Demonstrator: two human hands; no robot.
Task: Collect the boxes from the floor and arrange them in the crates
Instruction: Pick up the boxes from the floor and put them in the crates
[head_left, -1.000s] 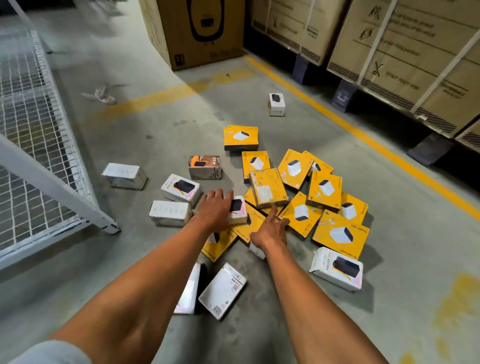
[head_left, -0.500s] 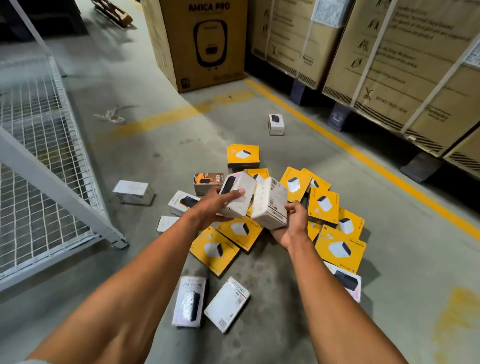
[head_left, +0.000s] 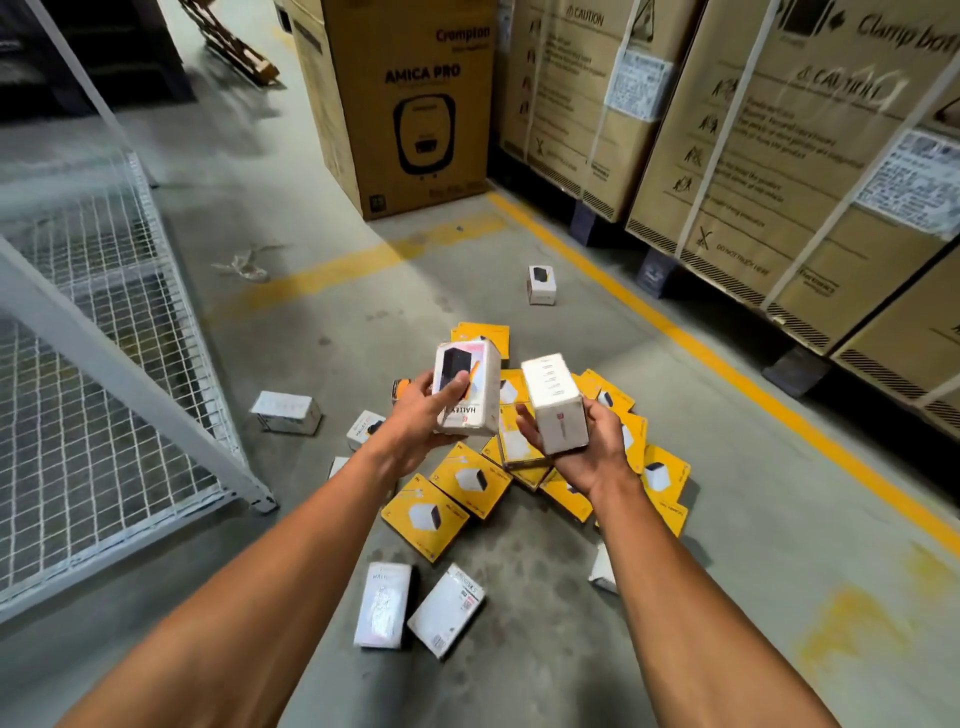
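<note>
Left hand (head_left: 415, 415) grips a white box (head_left: 467, 387), right hand (head_left: 587, 447) another box (head_left: 553, 402); keep both level, carry them to a crate

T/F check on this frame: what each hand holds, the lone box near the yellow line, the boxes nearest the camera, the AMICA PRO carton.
1. The left hand grips a white box. True.
2. The right hand is empty. False: it holds a second white box and a yellow box.
3. A lone white box sits apart from the pile. True.
4. The two boxes nearest the camera are yellow. False: both are white.
5. The AMICA PRO carton lies flat. False: it stands upright.
</note>
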